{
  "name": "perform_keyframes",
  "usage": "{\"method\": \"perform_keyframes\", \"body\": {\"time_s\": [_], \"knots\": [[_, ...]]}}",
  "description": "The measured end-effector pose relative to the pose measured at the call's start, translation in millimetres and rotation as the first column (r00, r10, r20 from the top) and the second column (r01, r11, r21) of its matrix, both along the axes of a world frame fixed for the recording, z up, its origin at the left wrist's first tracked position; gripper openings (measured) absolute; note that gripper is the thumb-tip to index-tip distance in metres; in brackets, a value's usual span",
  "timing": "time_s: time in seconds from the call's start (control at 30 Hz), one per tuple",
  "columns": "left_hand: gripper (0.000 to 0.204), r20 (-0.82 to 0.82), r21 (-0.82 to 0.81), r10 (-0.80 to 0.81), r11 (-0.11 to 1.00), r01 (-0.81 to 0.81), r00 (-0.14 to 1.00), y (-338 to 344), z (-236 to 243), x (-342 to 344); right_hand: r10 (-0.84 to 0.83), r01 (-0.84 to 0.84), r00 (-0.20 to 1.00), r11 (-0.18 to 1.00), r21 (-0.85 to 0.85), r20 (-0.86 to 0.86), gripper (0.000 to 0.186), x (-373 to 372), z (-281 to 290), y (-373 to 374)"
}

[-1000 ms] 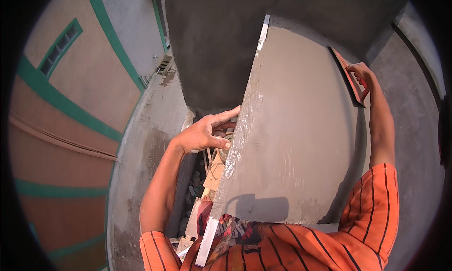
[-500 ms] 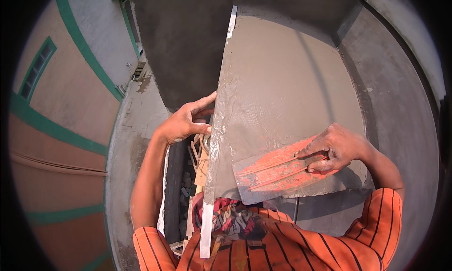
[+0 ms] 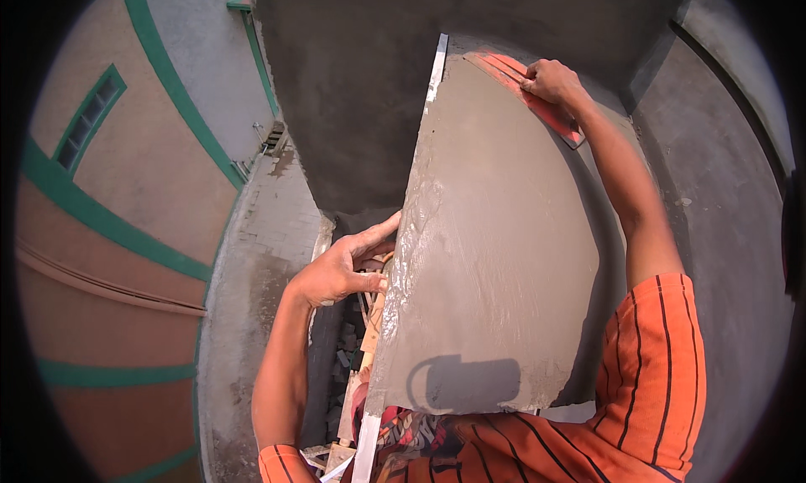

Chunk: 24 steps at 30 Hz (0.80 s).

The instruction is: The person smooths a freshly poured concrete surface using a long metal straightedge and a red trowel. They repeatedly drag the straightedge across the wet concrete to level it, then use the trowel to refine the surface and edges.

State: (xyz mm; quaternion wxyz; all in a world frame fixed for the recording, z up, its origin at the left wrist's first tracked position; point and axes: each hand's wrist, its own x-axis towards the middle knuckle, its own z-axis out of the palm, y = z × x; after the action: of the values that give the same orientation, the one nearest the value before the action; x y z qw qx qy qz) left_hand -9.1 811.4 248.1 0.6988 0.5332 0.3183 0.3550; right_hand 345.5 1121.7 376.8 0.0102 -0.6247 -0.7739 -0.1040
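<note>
Plaster face: a broad, wet, grey-beige plaster panel (image 3: 495,231) lies directly in front of the person, coated over most of its visible area.
Done so far: the upper and middle parts look fairly even, so the spreading seems well advanced.
Left over: glossy, lumpy mortar along the left edge, faint streaks mid-panel and a ragged lower border appear unfinished.
Float: a flat, orange-red rectangular float (image 3: 546,112) sits tilted at the panel's upper right.
Right hand: the right hand (image 3: 556,84) has its fingers closed round the float's back.
Left hand: the left hand (image 3: 348,266) meets the left edge with fingers and thumb spread; whether they grip it, I cannot tell.
Edge strip: a straight white strip (image 3: 437,63) shows bare at the top, mortar-smeared farther down.
Around: a dark grey wall (image 3: 336,105) beyond, a grey side wall (image 3: 722,189) at right, pale wooden boards (image 3: 369,332) below left.
In the way: the striped orange shirt (image 3: 655,349) hides the lower right; the dark wall crowds the float.
</note>
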Motion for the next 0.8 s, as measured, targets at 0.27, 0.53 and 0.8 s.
{"method": "perform_keyframes", "body": {"time_s": [0.27, 0.53, 0.8], "knots": [[0.103, -0.075, 0.009, 0.041, 0.999, -0.04, 0.996, -1.5, 4.8, -1.2, -0.472, 0.471, 0.881, 0.882, 0.032, 0.039, 0.041, 162.8, 4.6, 20.2], [0.106, -0.033, -0.031, -0.031, 0.999, 0.03, 0.999, 10.3, 13.3, 7.1, -0.455, 0.408, 0.862, 0.884, -0.226, -0.225, 0.043, 281.3, 0.8, 8.5], [0.111, -0.072, 0.06, 0.041, 0.998, -0.037, 0.997, 5.8, 10.8, 9.1, 0.112, -0.289, 0.91, 0.863, -0.415, -0.4, 0.041, 28.6, 11.4, -211.6]]}}
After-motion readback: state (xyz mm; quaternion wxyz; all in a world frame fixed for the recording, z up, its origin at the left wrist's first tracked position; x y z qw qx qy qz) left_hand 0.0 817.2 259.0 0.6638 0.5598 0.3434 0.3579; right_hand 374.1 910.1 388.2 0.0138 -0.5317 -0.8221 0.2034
